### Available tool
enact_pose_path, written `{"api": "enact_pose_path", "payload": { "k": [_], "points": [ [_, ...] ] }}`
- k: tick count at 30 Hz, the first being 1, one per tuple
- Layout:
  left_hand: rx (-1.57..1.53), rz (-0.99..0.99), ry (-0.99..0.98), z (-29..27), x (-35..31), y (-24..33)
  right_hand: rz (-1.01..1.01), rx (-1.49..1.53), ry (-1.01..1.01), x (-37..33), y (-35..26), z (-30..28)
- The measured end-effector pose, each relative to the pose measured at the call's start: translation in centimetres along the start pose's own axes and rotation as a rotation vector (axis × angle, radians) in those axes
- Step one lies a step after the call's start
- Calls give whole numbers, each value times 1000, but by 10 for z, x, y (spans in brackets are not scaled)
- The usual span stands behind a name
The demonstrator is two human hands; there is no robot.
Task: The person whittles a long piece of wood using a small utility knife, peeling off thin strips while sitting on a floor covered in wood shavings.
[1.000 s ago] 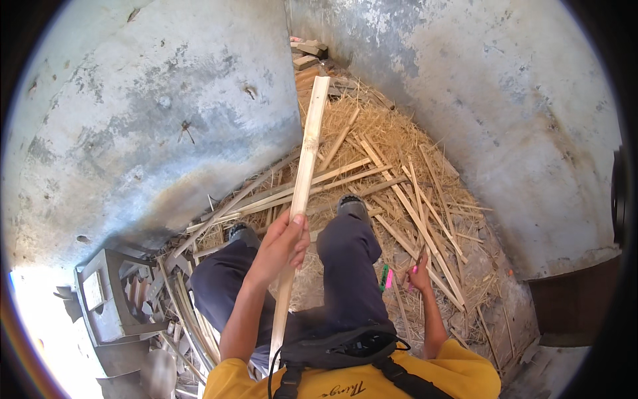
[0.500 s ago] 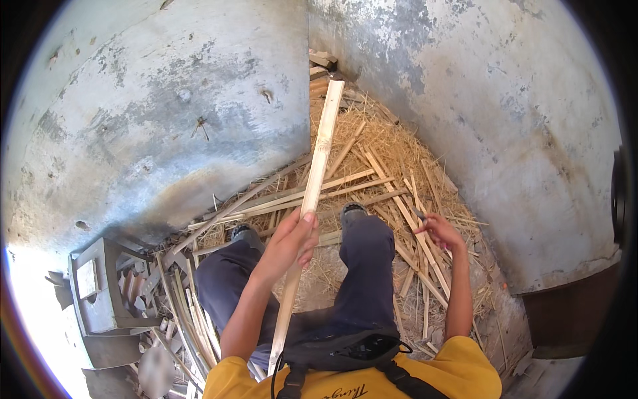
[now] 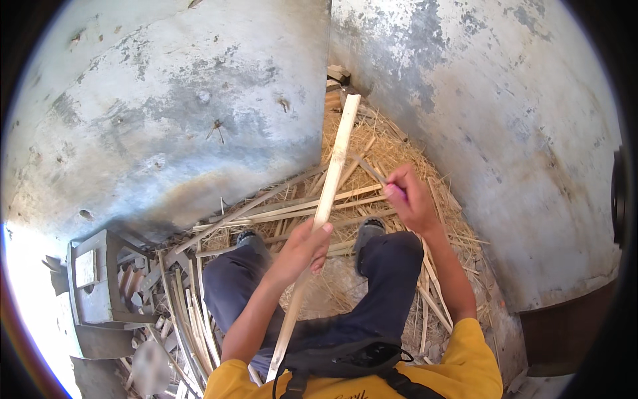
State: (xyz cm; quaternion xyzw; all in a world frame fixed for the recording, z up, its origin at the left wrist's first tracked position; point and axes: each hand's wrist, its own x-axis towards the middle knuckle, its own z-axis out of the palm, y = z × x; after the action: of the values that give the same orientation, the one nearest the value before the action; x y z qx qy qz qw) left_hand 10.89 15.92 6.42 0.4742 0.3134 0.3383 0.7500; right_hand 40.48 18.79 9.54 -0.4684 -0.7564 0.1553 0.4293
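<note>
My left hand (image 3: 302, 249) is closed round a long pale bamboo strip (image 3: 337, 156) at about its middle. The strip slants upward and away from my lap, its lower end near my waist. In my right hand (image 3: 413, 199) is a knife (image 3: 369, 167), gripped by a handle that shows a bit of purple. Its thin grey blade points up and left, the tip close to the strip's upper right side; whether it touches, I cannot tell.
Loose strips (image 3: 292, 211) lie crossed over a heap of straw-like shavings (image 3: 412, 149) beyond my feet. More strips (image 3: 193, 312) stand at the left, beside an upturned wooden stool (image 3: 100, 279) and rubble. Stained walls (image 3: 232, 80) meet in the far corner.
My right hand has risen and moved left, bringing the knife from beside my right knee up near the strip. My left hand still holds the strip; the whole view has shifted slightly.
</note>
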Motion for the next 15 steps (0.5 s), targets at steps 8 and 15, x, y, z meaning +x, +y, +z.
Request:
{"api": "enact_pose_path", "payload": {
  "k": [8,15],
  "points": [
    [229,73,172,-2,3,-3,-92,-64,-130,21,-27,52],
    [301,87,249,-3,6,-4,-273,-115,-67,34,-19,58]
  ]
}}
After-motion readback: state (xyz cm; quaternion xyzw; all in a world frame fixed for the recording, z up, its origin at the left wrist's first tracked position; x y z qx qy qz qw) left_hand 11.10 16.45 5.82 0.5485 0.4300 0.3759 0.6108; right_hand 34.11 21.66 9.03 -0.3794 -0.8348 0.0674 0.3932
